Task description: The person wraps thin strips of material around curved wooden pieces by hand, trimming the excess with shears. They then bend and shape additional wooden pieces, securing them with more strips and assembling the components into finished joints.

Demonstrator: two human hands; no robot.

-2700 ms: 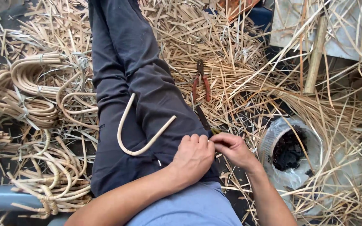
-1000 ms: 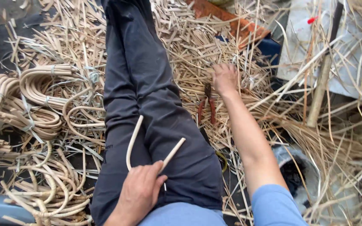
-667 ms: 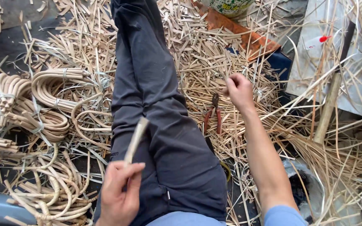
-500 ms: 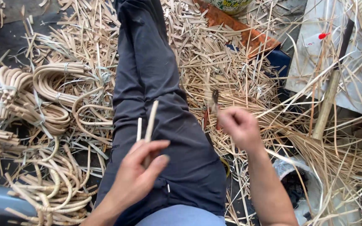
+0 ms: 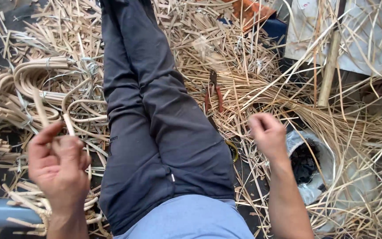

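My left hand [image 5: 58, 168] is raised over the floor left of my legs, shut on a U-bent piece of pale cane [image 5: 39, 108] whose two ends stick up above the fingers. My right hand [image 5: 268, 135] hovers right of my thigh with its fingers curled. It is blurred, and I cannot tell whether a thin strip is in it. My legs in dark grey trousers [image 5: 155, 115] stretch away over a floor littered with cane strips. Red-handled pliers [image 5: 213, 90] lie on the strips beyond my right hand.
Tied bundles of bent cane loops [image 5: 32, 75] lie at the left. A crumpled silvery container with dark contents [image 5: 308, 163] sits at the right, by long loose strands [image 5: 354, 128]. A wooden stick [image 5: 330, 66] leans at the upper right. A blue bar [image 5: 5, 212] crosses the lower left.
My left hand has carried the bent cane from my lap out to the left. My right hand reached toward the pliers, then drew back to my right thigh. The pliers stay on the floor.
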